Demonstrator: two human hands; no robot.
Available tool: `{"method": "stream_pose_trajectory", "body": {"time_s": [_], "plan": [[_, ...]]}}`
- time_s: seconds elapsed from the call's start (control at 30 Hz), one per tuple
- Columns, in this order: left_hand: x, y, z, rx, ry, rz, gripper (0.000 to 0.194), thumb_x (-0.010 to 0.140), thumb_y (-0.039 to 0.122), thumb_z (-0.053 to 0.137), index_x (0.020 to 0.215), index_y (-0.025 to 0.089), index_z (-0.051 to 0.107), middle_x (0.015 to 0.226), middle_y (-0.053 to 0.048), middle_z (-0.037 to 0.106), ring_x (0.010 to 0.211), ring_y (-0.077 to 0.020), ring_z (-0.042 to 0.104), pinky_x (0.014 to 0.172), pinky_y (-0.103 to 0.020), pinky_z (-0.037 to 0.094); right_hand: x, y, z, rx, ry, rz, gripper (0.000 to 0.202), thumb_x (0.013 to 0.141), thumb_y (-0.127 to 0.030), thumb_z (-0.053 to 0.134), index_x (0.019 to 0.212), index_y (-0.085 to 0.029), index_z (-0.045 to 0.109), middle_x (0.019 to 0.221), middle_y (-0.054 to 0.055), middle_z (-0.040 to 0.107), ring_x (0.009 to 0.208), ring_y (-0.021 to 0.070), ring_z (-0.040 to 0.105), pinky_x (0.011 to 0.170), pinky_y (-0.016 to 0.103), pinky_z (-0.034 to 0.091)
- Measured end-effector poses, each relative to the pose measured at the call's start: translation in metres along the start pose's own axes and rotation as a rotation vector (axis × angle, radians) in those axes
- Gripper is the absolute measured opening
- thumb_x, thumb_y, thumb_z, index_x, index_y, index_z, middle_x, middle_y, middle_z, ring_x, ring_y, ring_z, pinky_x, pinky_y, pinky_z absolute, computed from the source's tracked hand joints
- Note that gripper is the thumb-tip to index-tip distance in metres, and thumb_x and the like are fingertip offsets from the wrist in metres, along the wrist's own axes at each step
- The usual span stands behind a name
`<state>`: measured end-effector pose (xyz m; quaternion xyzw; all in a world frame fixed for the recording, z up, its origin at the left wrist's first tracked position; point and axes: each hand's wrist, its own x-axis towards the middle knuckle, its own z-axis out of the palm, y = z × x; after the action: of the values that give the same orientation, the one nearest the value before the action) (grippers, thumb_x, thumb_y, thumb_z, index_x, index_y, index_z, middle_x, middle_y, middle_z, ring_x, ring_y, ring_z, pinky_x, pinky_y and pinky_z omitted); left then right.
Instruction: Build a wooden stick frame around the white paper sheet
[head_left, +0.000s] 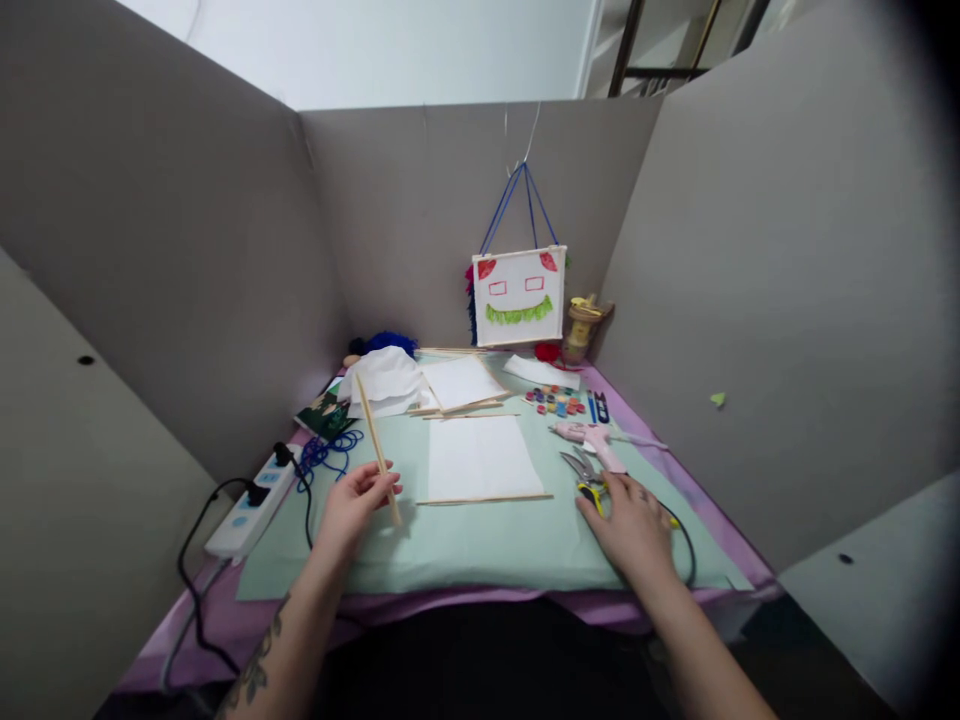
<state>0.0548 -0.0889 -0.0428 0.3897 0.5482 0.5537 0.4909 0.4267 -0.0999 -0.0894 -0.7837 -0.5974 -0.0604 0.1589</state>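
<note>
Between the thumb and fingers of my left hand [364,500] is a thin wooden stick [370,420], tilted and raised above the green sheet. My right hand [630,525] lies over the yellow handles of a pair of pruning shears [582,466], fingers curled around them; the blades are apart and point away from me. Between my hands lies a white sheet [480,455], with a wooden stick [484,499] along its near edge and another along its far edge. A pink glue gun [592,436] sits just beyond the shears.
A power strip [251,510] with black plugs stands at left beside blue cord [326,455]. Farther back are white cloth [386,378], a framed white panel [463,382], and paint pots [556,400]. A decorated hanging [519,298] is suspended before the grey back wall [405,220].
</note>
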Motion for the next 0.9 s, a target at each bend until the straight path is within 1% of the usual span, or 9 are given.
{"method": "stream_pose_trajectory", "body": {"time_s": [0.1, 0.17, 0.27, 0.33, 0.47, 0.57, 0.67, 0.73, 0.9], "plan": [[-0.007, -0.003, 0.004, -0.046, -0.025, -0.036, 0.049, 0.051, 0.041, 0.083, 0.088, 0.014, 0.063, 0.070, -0.004, 0.069, 0.067, -0.0179, 0.066, 0.063, -0.027, 0.050, -0.009, -0.015, -0.009, 0.122, 0.085, -0.039, 0.044, 0.085, -0.038, 0.047, 0.120, -0.014, 0.056, 0.121, 0.017, 0.053, 0.115, 0.0340, 0.043, 0.097, 0.049, 0.032], [-0.018, -0.007, 0.019, -0.065, -0.110, -0.065, 0.042, 0.054, 0.039, 0.082, 0.082, 0.015, 0.062, 0.069, -0.004, 0.069, 0.066, -0.0165, 0.065, 0.061, -0.025, 0.049, -0.022, -0.036, -0.020, 0.341, 0.070, -0.147, 0.041, 0.085, -0.037, 0.046, 0.116, -0.014, 0.059, 0.116, 0.017, 0.056, 0.114, 0.0321, 0.046, 0.098, 0.047, 0.034], [-0.041, -0.015, 0.052, -0.068, -0.247, -0.083, 0.035, 0.056, 0.038, 0.081, 0.076, 0.016, 0.062, 0.071, -0.004, 0.069, 0.067, -0.0152, 0.063, 0.061, -0.023, 0.047, -0.049, -0.076, -0.036, 0.791, -0.282, -0.393, 0.039, 0.086, -0.038, 0.046, 0.116, -0.017, 0.059, 0.107, 0.012, 0.063, 0.098, 0.0240, 0.057, 0.089, 0.037, 0.044], [-0.055, -0.021, 0.071, -0.077, -0.295, -0.079, 0.033, 0.058, 0.038, 0.080, 0.076, 0.017, 0.062, 0.071, -0.004, 0.069, 0.067, -0.0160, 0.063, 0.062, -0.024, 0.047, -0.064, -0.098, -0.042, 0.983, -0.525, -0.450, 0.036, 0.088, -0.039, 0.046, 0.114, -0.018, 0.058, 0.096, 0.008, 0.066, 0.085, 0.0200, 0.060, 0.077, 0.031, 0.047], [-0.059, -0.025, 0.081, 0.002, -0.416, -0.022, 0.028, 0.065, 0.038, 0.074, 0.082, 0.019, 0.065, 0.082, -0.007, 0.071, 0.080, -0.0216, 0.066, 0.071, -0.030, 0.050, -0.071, -0.109, -0.037, 1.043, -0.639, -0.413, 0.036, 0.093, -0.041, 0.036, 0.076, -0.018, 0.058, 0.061, 0.000, 0.058, 0.060, 0.0142, 0.054, 0.061, 0.025, 0.041], [-0.027, -0.010, 0.065, 0.390, -0.428, 0.224, 0.035, 0.070, 0.031, 0.068, 0.104, 0.022, 0.067, 0.105, -0.010, 0.069, 0.095, -0.0266, 0.063, 0.077, -0.035, 0.050, -0.064, -0.095, -0.028, 1.084, -0.589, -0.293, 0.039, 0.092, -0.048, 0.035, 0.072, -0.019, 0.052, 0.053, -0.003, 0.048, 0.052, 0.0127, 0.046, 0.054, 0.024, 0.036], [0.033, 0.017, 0.045, 0.933, -0.154, 0.497, 0.024, 0.079, 0.021, 0.053, 0.097, 0.022, 0.070, 0.120, -0.011, 0.063, 0.115, -0.0316, 0.052, 0.096, -0.044, 0.040, -0.058, -0.081, -0.017, 1.158, -0.497, -0.159, 0.043, 0.090, -0.057, 0.035, 0.073, -0.019, 0.049, 0.053, -0.004, 0.044, 0.051, 0.0127, 0.042, 0.051, 0.024, 0.033], [0.076, 0.032, 0.036, 1.296, -0.052, 0.451, 0.028, 0.077, 0.013, 0.051, 0.094, 0.022, 0.071, 0.134, -0.011, 0.051, 0.124, -0.0369, 0.042, 0.098, -0.050, 0.035, -0.057, -0.076, -0.011, 1.200, -0.470, -0.124, 0.046, 0.089, -0.061, 0.035, 0.073, -0.020, 0.049, 0.053, -0.004, 0.043, 0.052, 0.0128, 0.041, 0.051, 0.024, 0.033], [0.151, 0.043, 0.032, 1.393, -0.024, 0.392, 0.016, 0.073, 0.012, 0.061, 0.085, 0.016, 0.071, 0.139, -0.017, 0.044, 0.134, -0.0455, 0.022, 0.100, -0.062, 0.023, -0.059, -0.072, -0.003, 1.221, -0.453, -0.143, 0.049, 0.089, -0.063, 0.033, 0.073, -0.020, 0.049, 0.054, -0.004, 0.044, 0.052, 0.0127, 0.042, 0.052, 0.024, 0.033]]}}
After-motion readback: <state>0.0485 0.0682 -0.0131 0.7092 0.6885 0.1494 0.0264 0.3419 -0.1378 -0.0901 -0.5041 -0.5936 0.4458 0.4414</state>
